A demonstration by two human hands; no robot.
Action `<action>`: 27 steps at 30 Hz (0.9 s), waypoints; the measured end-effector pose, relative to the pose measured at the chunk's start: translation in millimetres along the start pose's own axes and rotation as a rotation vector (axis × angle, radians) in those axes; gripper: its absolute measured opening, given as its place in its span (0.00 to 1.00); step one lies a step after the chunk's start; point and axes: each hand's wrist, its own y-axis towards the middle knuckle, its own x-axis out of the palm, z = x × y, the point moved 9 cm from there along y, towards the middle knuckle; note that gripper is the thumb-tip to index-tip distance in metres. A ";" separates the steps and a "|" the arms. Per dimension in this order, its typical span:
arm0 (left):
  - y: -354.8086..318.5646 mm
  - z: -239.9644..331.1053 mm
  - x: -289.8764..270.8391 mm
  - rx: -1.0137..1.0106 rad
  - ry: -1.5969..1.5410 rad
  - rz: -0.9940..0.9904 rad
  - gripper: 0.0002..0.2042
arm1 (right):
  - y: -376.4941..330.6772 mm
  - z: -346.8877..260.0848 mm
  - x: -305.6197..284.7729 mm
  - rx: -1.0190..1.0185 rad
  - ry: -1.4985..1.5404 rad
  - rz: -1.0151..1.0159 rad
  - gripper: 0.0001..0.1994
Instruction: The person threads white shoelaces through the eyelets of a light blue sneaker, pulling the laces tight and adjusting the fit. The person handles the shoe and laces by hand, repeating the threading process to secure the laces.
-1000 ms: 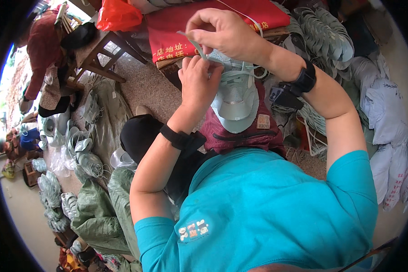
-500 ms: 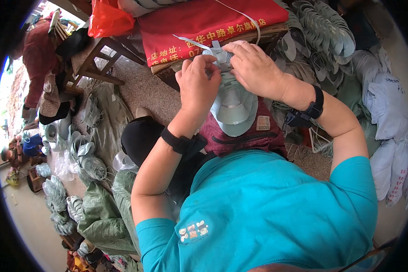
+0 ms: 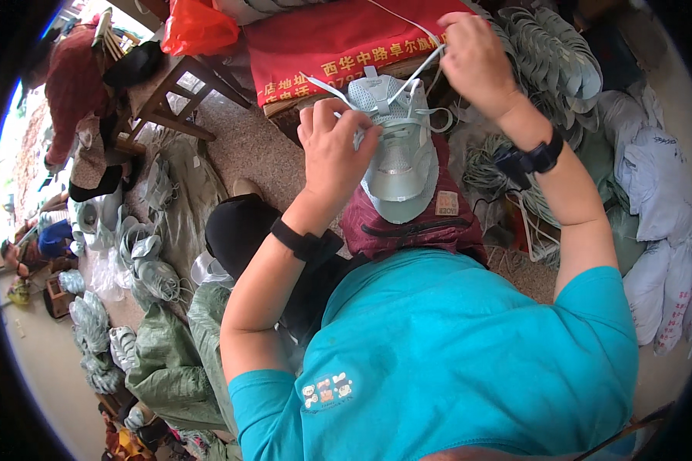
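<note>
Holds a pale lace (image 3: pixel 417 74) clamped in the fingertips of the right hand (image 3: pixel 478 64), up and right of a pale sneaker (image 3: pixel 398 157) lying toe bodyward on maroon cloth (image 3: pixel 423 240); has the left hand (image 3: pixel 336 146) at the sneaker's left side, hiding some of it; cannot tell the grip of those curled, partly hidden fingers

White glare at far left
</note>
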 end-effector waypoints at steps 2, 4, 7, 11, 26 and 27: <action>1.6 -3.1 2.8 -0.021 -0.033 0.002 0.07 | -8.8 33.1 -2.2 0.054 -0.074 -0.006 0.12; 2.2 -20.7 8.6 -0.169 -0.233 -0.046 0.09 | -22.8 67.8 -14.0 0.098 -0.116 0.022 0.13; -0.5 -34.6 15.6 -0.280 -0.280 -0.187 0.10 | -59.8 142.7 -39.2 0.272 -0.229 0.007 0.11; -7.5 -63.2 8.1 -0.272 -0.209 -0.076 0.07 | -117.0 245.8 -77.0 0.691 -0.399 -0.140 0.08; 35.9 -17.4 2.1 0.099 0.008 -0.104 0.09 | -40.4 -71.5 27.8 0.054 0.553 -0.465 0.10; 35.2 -19.2 -0.4 0.075 0.001 -0.112 0.08 | -38.1 -70.1 31.6 0.044 0.548 -0.467 0.10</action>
